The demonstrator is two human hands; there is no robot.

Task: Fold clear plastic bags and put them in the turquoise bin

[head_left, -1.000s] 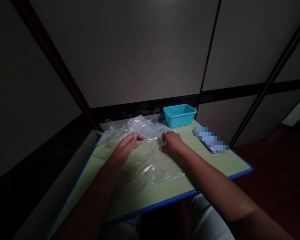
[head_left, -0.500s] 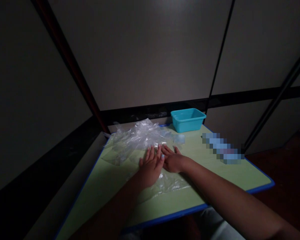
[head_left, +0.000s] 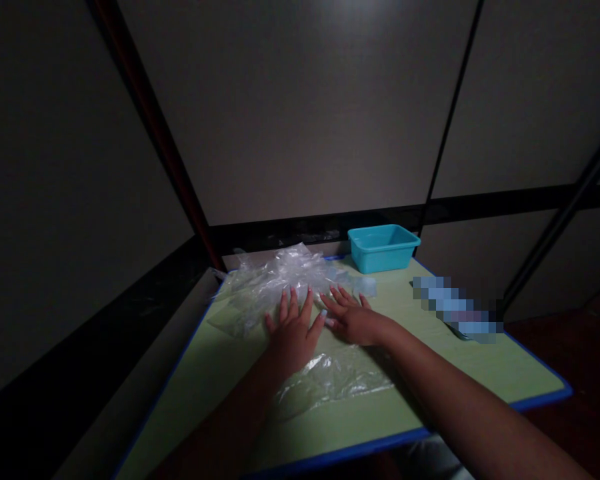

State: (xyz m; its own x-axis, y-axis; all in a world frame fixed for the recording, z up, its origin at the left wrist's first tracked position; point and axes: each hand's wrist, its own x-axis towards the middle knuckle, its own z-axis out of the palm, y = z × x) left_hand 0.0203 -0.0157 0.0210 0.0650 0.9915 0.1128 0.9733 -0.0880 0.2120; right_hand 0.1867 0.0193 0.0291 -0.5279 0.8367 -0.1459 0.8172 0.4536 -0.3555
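A clear plastic bag (head_left: 330, 377) lies spread on the light green table, its near part fairly flat under my palms. My left hand (head_left: 294, 337) presses on it with fingers spread. Just to the right, my right hand (head_left: 353, 320) rests on the plastic too, fingers stretched forward and apart. Neither hand grips anything. Beyond my fingertips sits a crumpled heap of clear plastic (head_left: 295, 267); whether it is one piece with the flat part or several bags, I cannot tell.
A turquoise plastic basin (head_left: 384, 260) stands at the table's back edge. A blurred-out bluish flat object (head_left: 455, 310) lies at the right. The table (head_left: 450, 373) has a blue rim, and panelled walls close it in behind and at left.
My two hands have moved apart sideways over the plastic, the left one going left. The view has shifted slightly. The basin and the plastic heap stay in place.
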